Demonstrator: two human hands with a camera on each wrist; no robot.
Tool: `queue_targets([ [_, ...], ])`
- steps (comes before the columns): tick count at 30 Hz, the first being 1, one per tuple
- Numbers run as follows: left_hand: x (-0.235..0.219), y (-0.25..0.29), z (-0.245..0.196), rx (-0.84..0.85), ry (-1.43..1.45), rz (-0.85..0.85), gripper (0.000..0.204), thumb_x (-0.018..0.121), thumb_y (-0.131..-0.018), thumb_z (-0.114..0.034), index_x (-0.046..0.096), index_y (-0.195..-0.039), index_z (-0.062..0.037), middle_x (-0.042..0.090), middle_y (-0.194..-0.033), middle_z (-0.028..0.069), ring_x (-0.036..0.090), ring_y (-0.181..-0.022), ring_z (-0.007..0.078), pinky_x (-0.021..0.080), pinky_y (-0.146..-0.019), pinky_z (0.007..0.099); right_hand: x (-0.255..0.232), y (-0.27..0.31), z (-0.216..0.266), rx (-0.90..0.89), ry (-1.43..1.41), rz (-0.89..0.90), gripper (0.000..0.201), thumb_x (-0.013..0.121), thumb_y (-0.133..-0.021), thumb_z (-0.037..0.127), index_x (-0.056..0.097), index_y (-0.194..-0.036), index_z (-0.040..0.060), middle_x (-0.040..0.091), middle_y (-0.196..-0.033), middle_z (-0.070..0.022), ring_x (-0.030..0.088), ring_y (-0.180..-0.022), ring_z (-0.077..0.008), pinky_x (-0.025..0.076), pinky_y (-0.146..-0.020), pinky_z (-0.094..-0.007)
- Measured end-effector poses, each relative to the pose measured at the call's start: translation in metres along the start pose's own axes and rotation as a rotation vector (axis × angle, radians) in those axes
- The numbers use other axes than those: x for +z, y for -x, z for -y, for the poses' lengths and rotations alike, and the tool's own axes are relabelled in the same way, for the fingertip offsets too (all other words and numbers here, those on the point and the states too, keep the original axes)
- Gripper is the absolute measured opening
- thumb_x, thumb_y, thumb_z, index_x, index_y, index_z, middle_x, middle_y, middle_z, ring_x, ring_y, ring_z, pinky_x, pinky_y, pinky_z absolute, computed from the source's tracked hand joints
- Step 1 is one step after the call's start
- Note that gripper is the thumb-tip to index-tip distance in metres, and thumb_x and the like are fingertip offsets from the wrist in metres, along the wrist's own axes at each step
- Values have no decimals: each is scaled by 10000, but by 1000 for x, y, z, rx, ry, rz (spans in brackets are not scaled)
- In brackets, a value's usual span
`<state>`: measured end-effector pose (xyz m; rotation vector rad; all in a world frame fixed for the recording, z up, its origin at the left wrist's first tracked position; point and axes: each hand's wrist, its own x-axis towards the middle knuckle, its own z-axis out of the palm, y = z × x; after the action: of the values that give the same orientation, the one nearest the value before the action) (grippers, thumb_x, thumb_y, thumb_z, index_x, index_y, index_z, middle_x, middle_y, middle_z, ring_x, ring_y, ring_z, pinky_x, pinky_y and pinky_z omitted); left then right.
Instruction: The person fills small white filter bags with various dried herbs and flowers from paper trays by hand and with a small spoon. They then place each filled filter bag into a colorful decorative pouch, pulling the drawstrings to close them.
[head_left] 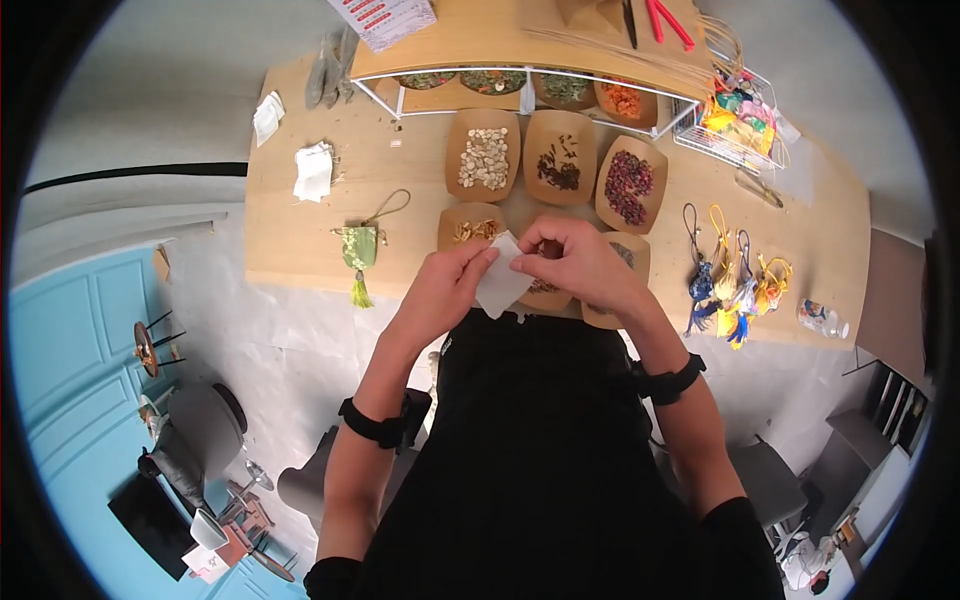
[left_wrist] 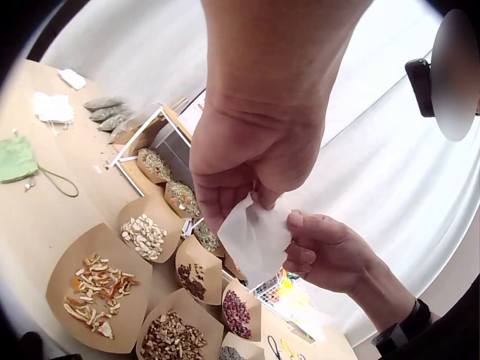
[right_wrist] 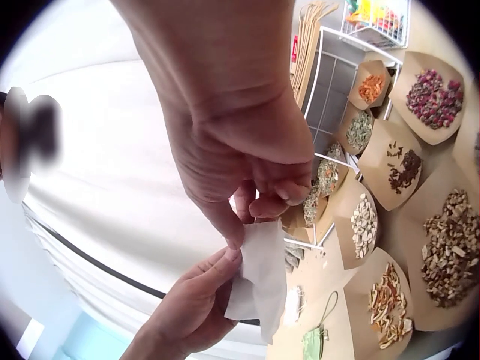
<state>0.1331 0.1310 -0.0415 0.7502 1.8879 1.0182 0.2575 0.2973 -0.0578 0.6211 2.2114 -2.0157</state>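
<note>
so both hands were pinching a little white pouch (head_left: pixel 503 278), left hand (head_left: pixel 445 288) on one side of it and right hand (head_left: pixel 585 265) on the other, thumbs against fingertips. The pouch was held up over the near paper trays on the wooden surface (head_left: pixel 290 225), with the tray of white slices (head_left: pixel 485 158) and the tray of dark red buds (head_left: pixel 629 188) just beyond, and a green sachet (head_left: pixel 360 247) lay off to the left
</note>
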Motion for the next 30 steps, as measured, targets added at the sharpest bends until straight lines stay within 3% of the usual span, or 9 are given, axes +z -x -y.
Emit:
queue_targets([
  [3, -18, -16, 13, -20, -3, 27, 267, 537, -981, -216, 625, -1041, 28, 608, -725, 143, 542, -637, 205, 456, -642, 319, 7, -25, -3, 31, -234, 6, 143, 673, -900, 160, 624, -912, 26, 544, -675, 33, 471, -556, -26, 352, -482, -208],
  [5, -31, -31, 24, -67, 60, 39, 311, 554, -971, -241, 635, -1038, 51, 623, -727, 94, 543, -658, 146, 447, -635, 290, 3, -43, 0, 261, -387, 78, 158, 626, -936, 181, 622, -934, 23, 544, -664, 33, 467, -527, -34, 343, -469, -209],
  [8, -49, -52, 37, -174, 228, 4, 338, 558, -968, -254, 652, -1007, 69, 626, -739, 50, 534, -680, 99, 433, -626, 258, 11, -74, -21, 212, -467, -7, 176, 609, -948, 203, 626, -958, 28, 528, -639, 40, 457, -497, -44, 336, -467, -213],
  [12, -70, -82, 42, -208, 222, -34, 320, 539, -974, -230, 669, -957, 62, 641, -749, 49, 578, -661, 100, 467, -601, 271, 26, -117, -54, 284, -822, -62, 183, 599, -934, 215, 631, -932, 35, 547, -675, 22, 485, -533, -70, 365, -491, -225],
  [18, -74, -133, 42, -177, -55, -74, 324, 549, -953, -229, 665, -915, 71, 637, -670, 108, 610, -594, 153, 480, -562, 300, 48, -167, -86, 303, -1314, -147, 165, 537, -937, 196, 573, -866, 52, 530, -673, 0, 460, -530, -123, 357, -518, -276],
  [21, -71, -148, 46, -183, -112, -80, 326, 555, -944, -237, 668, -916, 68, 631, -640, 124, 625, -579, 177, 479, -553, 312, 52, -183, -102, 281, -1396, -179, 171, 541, -939, 205, 553, -841, 65, 536, -683, -14, 450, -538, -122, 350, -518, -277],
  [26, -67, -156, 46, -146, -248, -143, 293, 562, -931, -236, 680, -916, 32, 648, -664, 163, 660, -607, 259, 497, -581, 361, 54, -181, -107, 227, -1371, -226, 179, 585, -935, 213, 578, -844, 59, 522, -677, 6, 427, -530, -101, 344, -522, -267],
  [28, -65, -155, 48, 38, -565, -185, 251, 575, -920, -225, 690, -898, -3, 661, -721, 194, 654, -658, 355, 508, -622, 414, 53, -178, -100, 206, -1327, -237, 182, 604, -931, 216, 586, -843, 57, 517, -674, 14, 415, -522, -92, 339, -522, -263],
  [30, -66, -157, 48, 51, -626, -196, 235, 584, -915, -219, 692, -889, -12, 662, -739, 198, 645, -684, 381, 508, -637, 428, 50, -174, -96, 237, -1257, -216, 180, 632, -922, 217, 599, -844, 59, 505, -672, 27, 391, -507, -76, 334, -523, -254],
])
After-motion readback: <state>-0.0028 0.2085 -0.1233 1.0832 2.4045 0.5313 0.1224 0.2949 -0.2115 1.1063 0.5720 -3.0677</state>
